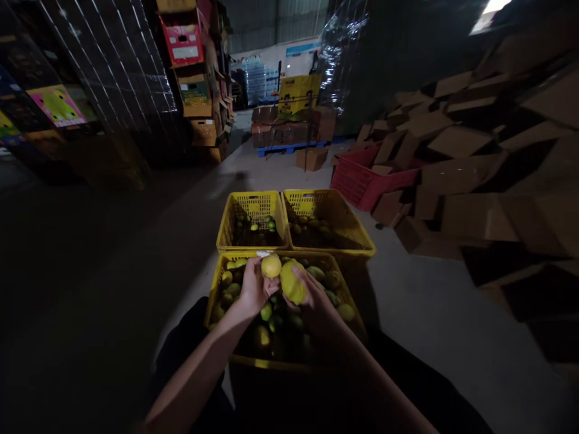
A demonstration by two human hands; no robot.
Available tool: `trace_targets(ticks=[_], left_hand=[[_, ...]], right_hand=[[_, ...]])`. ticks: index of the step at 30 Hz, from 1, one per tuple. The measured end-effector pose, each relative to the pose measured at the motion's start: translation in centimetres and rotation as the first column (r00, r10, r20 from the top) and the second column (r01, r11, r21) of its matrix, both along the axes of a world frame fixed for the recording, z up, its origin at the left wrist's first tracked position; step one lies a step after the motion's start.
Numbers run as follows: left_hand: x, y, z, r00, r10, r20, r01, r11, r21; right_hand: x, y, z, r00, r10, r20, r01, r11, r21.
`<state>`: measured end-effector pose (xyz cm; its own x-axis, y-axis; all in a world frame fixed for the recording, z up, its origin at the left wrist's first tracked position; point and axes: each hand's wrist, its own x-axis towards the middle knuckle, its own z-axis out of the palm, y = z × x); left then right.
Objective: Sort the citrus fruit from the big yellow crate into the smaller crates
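My left hand (254, 286) is closed on a round yellow lemon (271, 266). Right beside it, my right hand (309, 293) grips a larger, longer yellow lemon (293, 281). Both hands are above a yellow plastic crate (253, 363) filled with green and yellow fruit (266, 311), which looks like lemons. Behind it stand two more yellow crates. The back left crate (220, 224) has a few green and yellow fruits at its bottom. Several dull yellowish fruits (312, 223) lie in the back right crate (362, 232), partly in shadow.
Flattened and open cardboard boxes (465, 175) are heaped on the right, around a red crate (355, 178). Stacked fruit cartons (194, 90) rise at the back left. A blue pallet (292, 148) bearing boxes stands beyond the crates on the concrete floor (199, 211).
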<state>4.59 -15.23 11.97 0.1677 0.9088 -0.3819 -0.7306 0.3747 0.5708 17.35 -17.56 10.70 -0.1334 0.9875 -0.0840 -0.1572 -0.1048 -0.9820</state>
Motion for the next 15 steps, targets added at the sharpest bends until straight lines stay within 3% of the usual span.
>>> trace_targets(ticks=[3,6,9,13,15], left_hand=[[1.1,0.0,-0.8,0.992,0.059,-0.109,-0.046,0.992,0.12],[1.0,-0.4,-0.9,0.99,0.014,-0.143,0.017,0.976,0.218],[0.0,-1.2,0.0,0.975,-0.013,-0.221,0.077,0.957,0.281],[-1.3,-2.1,1.1,0.913,0.16,-0.375,0.04,0.881,0.471],[-1.7,-2.2,1.1,0.896,0.18,-0.405,0.065,0.851,0.521]], right_hand=[[0.8,0.5,-0.2,0.993,-0.097,-0.064,0.091,0.992,-0.087],[1.3,0.8,-0.5,0.986,-0.142,-0.081,0.132,0.984,-0.123],[1.4,0.8,-0.4,0.982,-0.174,-0.078,0.171,0.984,-0.041],[0.5,1.3,-0.7,0.977,-0.16,-0.14,0.167,0.985,0.038],[0.0,1.7,-1.2,0.99,-0.113,-0.081,0.121,0.987,0.103]])
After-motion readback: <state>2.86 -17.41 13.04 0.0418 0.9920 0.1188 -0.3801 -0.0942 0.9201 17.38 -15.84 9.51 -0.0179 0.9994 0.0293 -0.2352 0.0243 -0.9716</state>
